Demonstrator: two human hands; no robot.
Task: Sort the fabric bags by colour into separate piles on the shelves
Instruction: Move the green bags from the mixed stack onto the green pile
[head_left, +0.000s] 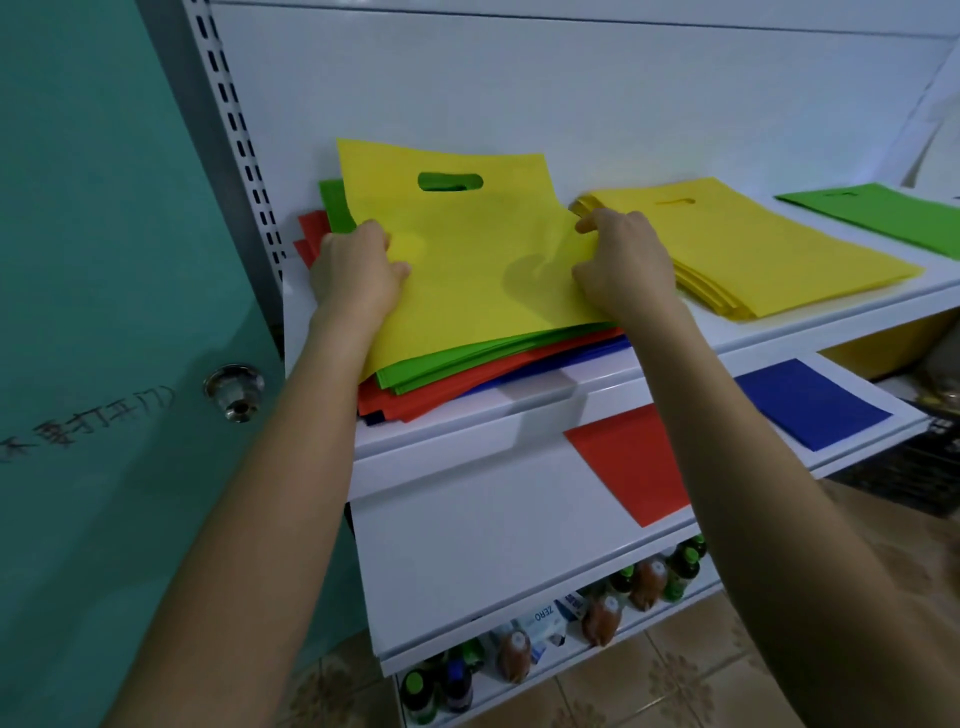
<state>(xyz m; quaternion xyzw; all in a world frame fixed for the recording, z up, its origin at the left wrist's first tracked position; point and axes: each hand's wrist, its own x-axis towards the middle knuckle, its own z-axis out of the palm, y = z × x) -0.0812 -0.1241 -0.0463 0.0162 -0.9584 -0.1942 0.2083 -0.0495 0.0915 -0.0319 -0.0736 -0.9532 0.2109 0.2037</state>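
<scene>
Two hands grasp one bag between them. The left hand (358, 270) clasps the left edge of the top yellow bag (467, 244), thumb on its face and fingers tucked beneath. The right hand (623, 265) pinches the right edge of the same bag in much the same way. Whether either hand has caught only this one sheet or a second under it, the view does not show.

The top yellow bag has a cut-out handle slot near its far edge, with green showing through it. Its far end seems raised a little towards the white back panel (571, 93). It lies on the mixed stack (467, 369), where green, red and blue layers fan out beneath it at the near edge and at the left.

Just right of the right hand, on the same upper shelf (779, 335), sits the yellow pile (779, 244), its near corner touching that hand's fingers. Farther right, apart from it, lies the green pile (883, 213).

On the middle shelf (467, 519) below, a red bag (634, 462) lies flat, and a blue bag (810, 402) lies well to its right. Under that, bottles (649, 577) stand in a row on the lowest shelf.

A teal door (104, 260) with a metal knob (234, 389) stands to the left of the rack, and patterned floor tiles (675, 675) show below.
</scene>
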